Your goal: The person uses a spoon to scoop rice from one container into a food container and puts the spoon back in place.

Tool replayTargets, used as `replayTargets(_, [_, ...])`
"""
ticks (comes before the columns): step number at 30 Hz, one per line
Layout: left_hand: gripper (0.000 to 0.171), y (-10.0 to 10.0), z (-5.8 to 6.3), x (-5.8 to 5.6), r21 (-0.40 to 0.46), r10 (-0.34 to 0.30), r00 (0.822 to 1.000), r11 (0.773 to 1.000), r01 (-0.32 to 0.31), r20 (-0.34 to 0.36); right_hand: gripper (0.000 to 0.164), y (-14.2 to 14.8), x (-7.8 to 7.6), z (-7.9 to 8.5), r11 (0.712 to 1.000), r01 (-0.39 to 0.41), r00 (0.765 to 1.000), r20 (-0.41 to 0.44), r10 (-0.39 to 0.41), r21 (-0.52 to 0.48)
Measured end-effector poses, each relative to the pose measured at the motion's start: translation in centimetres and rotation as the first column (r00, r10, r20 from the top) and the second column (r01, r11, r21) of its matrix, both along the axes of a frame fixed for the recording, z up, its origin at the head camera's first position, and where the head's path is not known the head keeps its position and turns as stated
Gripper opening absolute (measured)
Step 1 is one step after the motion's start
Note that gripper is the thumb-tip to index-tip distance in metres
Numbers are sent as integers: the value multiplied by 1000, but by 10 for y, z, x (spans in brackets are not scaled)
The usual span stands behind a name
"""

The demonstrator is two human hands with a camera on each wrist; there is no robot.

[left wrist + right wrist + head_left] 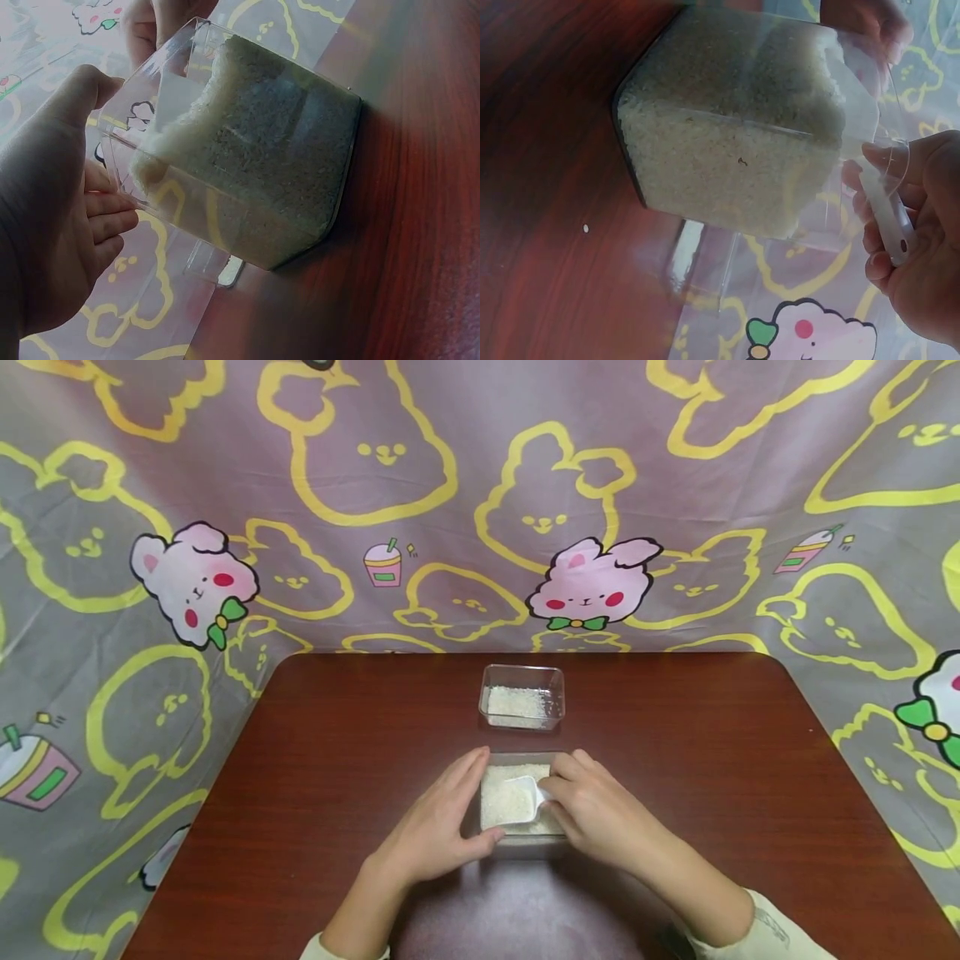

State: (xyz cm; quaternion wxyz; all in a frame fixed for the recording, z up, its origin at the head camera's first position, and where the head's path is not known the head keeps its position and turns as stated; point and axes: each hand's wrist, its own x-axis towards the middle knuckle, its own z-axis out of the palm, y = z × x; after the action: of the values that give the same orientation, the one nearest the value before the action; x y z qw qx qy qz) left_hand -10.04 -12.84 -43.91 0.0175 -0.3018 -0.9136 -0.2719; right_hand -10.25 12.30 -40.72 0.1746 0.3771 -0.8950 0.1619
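My right hand (pixel 600 802) grips the handle of a white scoop (pixel 889 217). The scoop's bowl (pixel 521 797) sits in the rice (pixel 498 810), with rice inside it. That rice fills much of a tall clear plastic container (pixel 255 150), its surface sloping in the wrist views. At the container's left side my left hand (pixel 438 818) holds the rim, thumb at the front corner and fingers toward the back corner. In the left wrist view the left hand (pixel 60 202) spans the open top. The container's wall partly covers the scoop's bowl there.
Farther back on the brown table (pixel 360 760) stands a smaller clear box (pixel 522 677) with some rice in it. A single loose grain (pixel 586 229) lies on the tabletop. Cartoon-patterned cloth (pixel 465 460) hangs around the table's back and sides.
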Motion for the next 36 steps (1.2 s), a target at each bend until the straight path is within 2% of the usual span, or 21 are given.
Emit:
replayTargets(17, [96,0,0,-1,-16,0,1000,1000,0,-4,21,24,12,-7,977,82,996,33,-77,-199])
replayTargets(22, [97,0,0,-2,-21,0,1000,1000,0,1,23,31,14,-9,962,100,995,36,-94,-254])
replayTargets(29, [97,0,0,-1,-24,4,1000,1000,-4,4,25,37,14,-11,931,84,996,43,-73,-356])
replayTargets(36, [97,0,0,-1,-20,5,1000,1000,-5,11,24,42,14,-19,903,109,990,127,-61,-415])
